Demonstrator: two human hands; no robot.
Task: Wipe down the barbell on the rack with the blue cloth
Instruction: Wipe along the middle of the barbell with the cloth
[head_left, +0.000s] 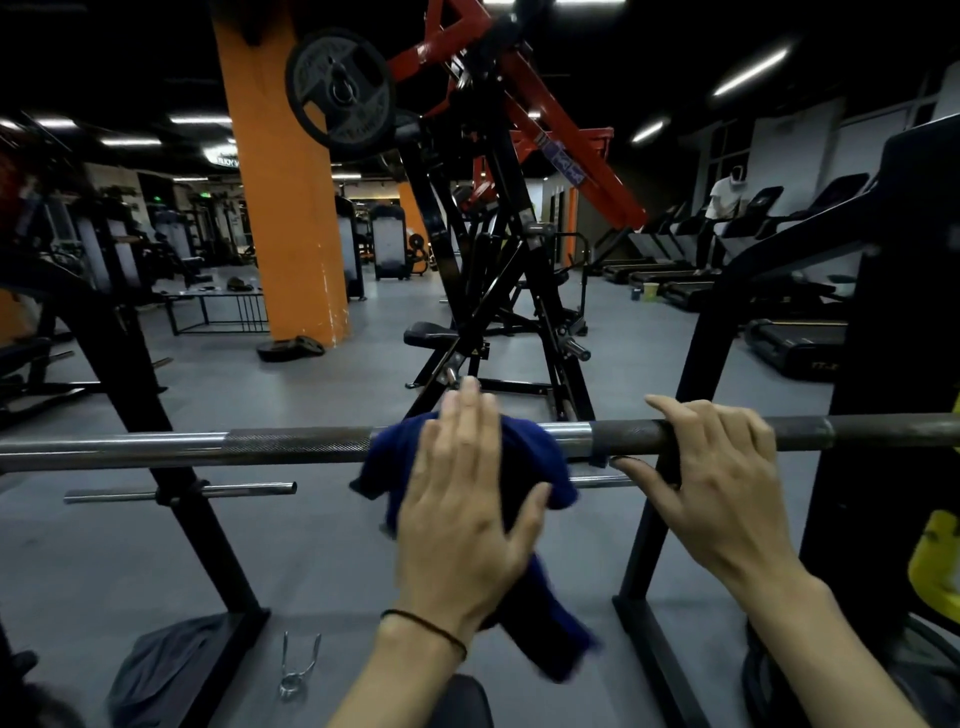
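wipe under way at mid-bar

the barbell (291, 441) lies across the rack (171, 467). left hand (462, 499), fingers straight, presses the blue cloth (524, 452) onto the bar's centre. right hand (722, 467), at 3 o'clock of the cloth, curls round the bar. both outer lengths, 9 and 3 o'clock, likely remain.
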